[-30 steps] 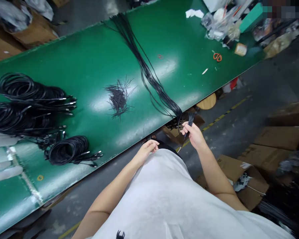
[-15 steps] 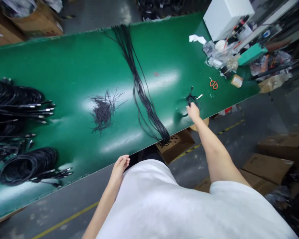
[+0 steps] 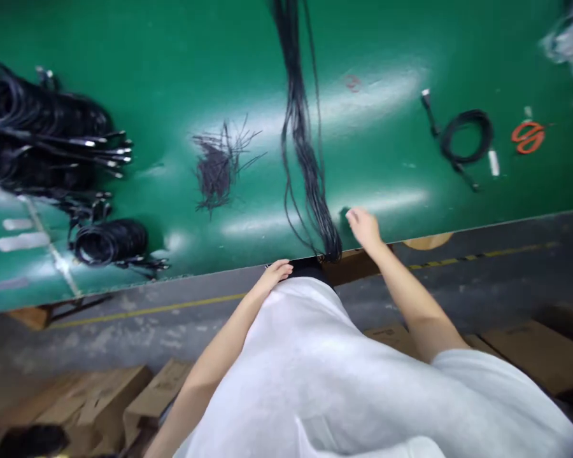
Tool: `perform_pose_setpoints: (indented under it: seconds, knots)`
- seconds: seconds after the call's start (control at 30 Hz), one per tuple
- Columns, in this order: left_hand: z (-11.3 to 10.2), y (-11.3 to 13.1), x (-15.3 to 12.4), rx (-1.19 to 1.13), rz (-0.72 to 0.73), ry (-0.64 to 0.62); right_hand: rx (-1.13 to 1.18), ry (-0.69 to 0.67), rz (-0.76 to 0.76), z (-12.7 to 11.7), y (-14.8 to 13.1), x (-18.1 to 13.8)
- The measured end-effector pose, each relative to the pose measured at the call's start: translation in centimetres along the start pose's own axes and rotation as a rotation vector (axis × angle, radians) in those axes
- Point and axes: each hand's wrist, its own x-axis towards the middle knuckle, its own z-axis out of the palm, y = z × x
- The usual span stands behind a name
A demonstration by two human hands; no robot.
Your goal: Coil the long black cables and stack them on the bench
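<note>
My right hand (image 3: 364, 228) hangs over the front of the green table, just right of the gathered end of a long bundle of black cables (image 3: 298, 121). Its fingers are curled together, and nothing shows in them. Farther right, a coiled black cable (image 3: 466, 137) lies by itself, its connector ends sticking out. My left hand (image 3: 277, 272) rests at my lap by the table edge, fingers laid out flat and holding nothing.
Left of the bundle lies a pile of short black ties (image 3: 217, 168). Stacked cable coils (image 3: 52, 121) and a smaller coil stack (image 3: 109, 242) occupy the left side. Orange-handled scissors (image 3: 528, 137) lie at the right. Cardboard boxes (image 3: 95, 401) stand on the floor behind.
My right hand has left the coiled cable, which now lies on the table, and moved left to the bundle. My left hand has flattened at my lap. The view has turned and shifted.
</note>
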Motion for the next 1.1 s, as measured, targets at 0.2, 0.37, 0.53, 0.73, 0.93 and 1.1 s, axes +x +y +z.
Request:
perform_pose_setpoints:
  seconds: [0.2, 0.37, 0.53, 0.73, 0.93, 1.1]
  knots:
    - [6.2, -0.6, 5.9, 0.041, -0.081, -0.175, 0.038, -0.283, -0.243, 9.2, -4.1, -8.5]
    - [10.5, -0.4, 7.9, 0.203, -0.02, -0.197, -0.062, -0.318, -0.292, 10.3, -3.0, -6.5]
    - [9.8, -0.5, 7.5, 0.366, 0.106, -0.109, -0.142, -0.306, -0.325, 10.4, -1.3, -4.7]
    - [8.5, -1.5, 5.1, 0.474, 0.325, -0.001, -0.218, -0.221, -0.356, 9.9, -1.0, -3.0]
    - [11.2, -3.8, 0.8, 0.28, 0.593, -0.04, -0.325, -0.068, -0.707, 6.2, -2.3, -3.4]
    - [14.6, -3.7, -3.5, -0.013, 0.851, -0.004, -0.272, -0.187, -1.149, 1.9, -3.1, -5.3]
